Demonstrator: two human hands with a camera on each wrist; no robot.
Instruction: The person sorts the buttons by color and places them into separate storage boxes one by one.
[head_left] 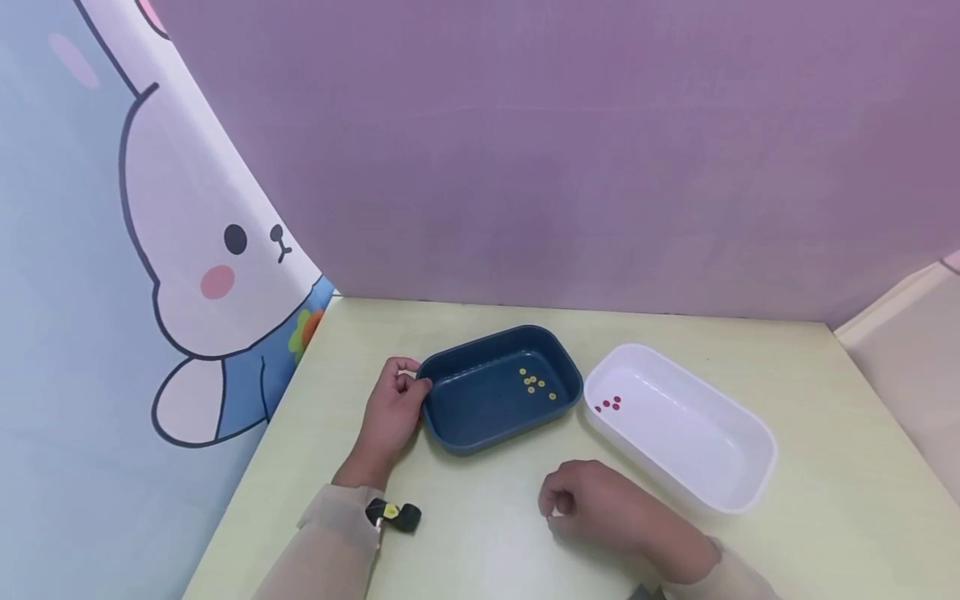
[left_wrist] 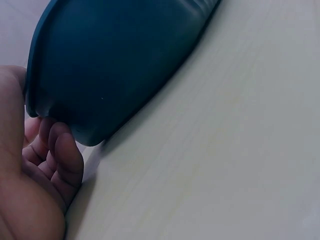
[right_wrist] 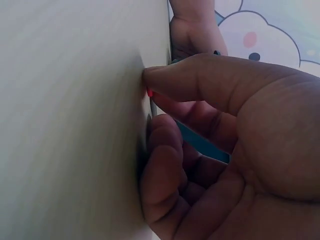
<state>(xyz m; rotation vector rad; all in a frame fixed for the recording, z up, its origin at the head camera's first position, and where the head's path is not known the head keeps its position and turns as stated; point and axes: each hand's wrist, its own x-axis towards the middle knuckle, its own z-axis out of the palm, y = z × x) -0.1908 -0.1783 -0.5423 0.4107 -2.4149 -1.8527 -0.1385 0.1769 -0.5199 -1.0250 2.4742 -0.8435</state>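
My left hand (head_left: 393, 408) grips the left end of a dark blue tray (head_left: 465, 442), thumb on the rim and fingers curled at the outside; in the left wrist view, the fingers (left_wrist: 67, 152) touch the tray's end wall. Several small round yellow buttons (head_left: 531, 381) lie in that tray's right part. Near the table surface, in front of the two trays, my right hand (head_left: 600, 504) pinches a small red button (right_wrist: 149, 92) between thumb and forefinger, mostly hidden by them. Several red buttons (head_left: 612, 403) sit at the left end of a white tray (head_left: 690, 417).
Both trays stand side by side on a pale wooden-looking table (head_left: 465, 533), the white one to the right. A purple panel (head_left: 562, 167) rises behind the table. A rabbit-printed cloth (head_left: 217, 250) hangs at the left. A black strap (head_left: 397, 514) is on the left wrist.
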